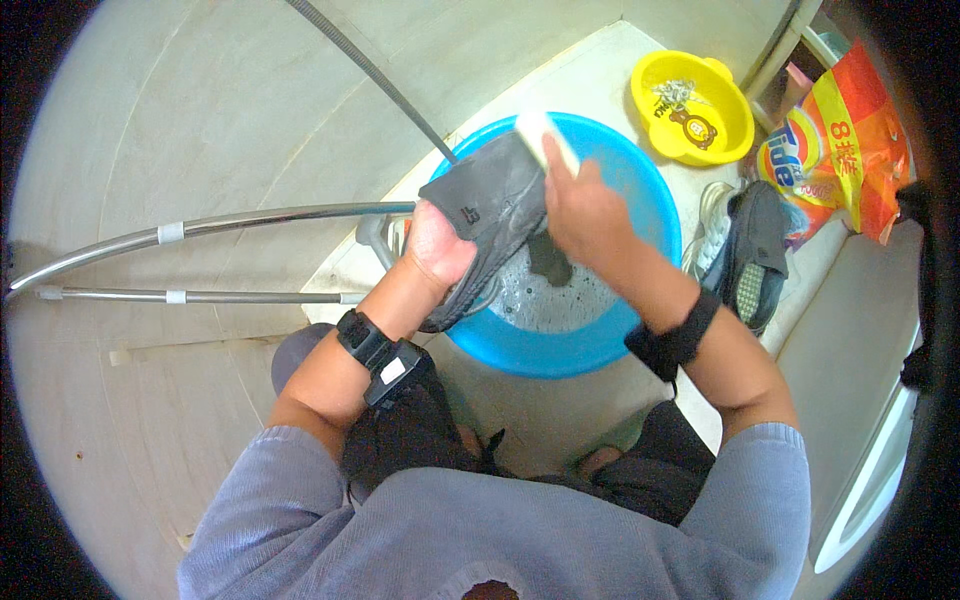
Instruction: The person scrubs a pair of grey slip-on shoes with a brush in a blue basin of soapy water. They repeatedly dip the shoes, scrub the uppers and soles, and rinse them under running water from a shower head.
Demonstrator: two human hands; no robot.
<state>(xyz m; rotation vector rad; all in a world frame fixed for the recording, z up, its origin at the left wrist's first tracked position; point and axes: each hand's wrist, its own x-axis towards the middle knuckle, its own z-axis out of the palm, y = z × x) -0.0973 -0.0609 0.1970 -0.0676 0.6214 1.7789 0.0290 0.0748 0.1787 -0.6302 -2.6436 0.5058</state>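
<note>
My left hand (441, 244) holds a dark grey shoe (499, 180) above a blue plastic basin (664, 217), its fingers hidden inside or behind the shoe. In my right hand (589, 217) is a pale brush (536, 135), blurred, at the shoe's far right edge; its bristles cannot be made out. Wet, lighter streaks run along the shoe's side. Below, the basin contains sudsy water (555, 304), and a dark patch (551, 259) shows there, too unclear to name.
At the back right, a yellow basin (739, 124) contains white shoelaces (675, 95). A Tide detergent bag (832, 150) leans beside a dark grey shoe (759, 247) and a white-soled shoe (709, 232). Metal rails (247, 221) and a flexible hose (375, 75) extend at left.
</note>
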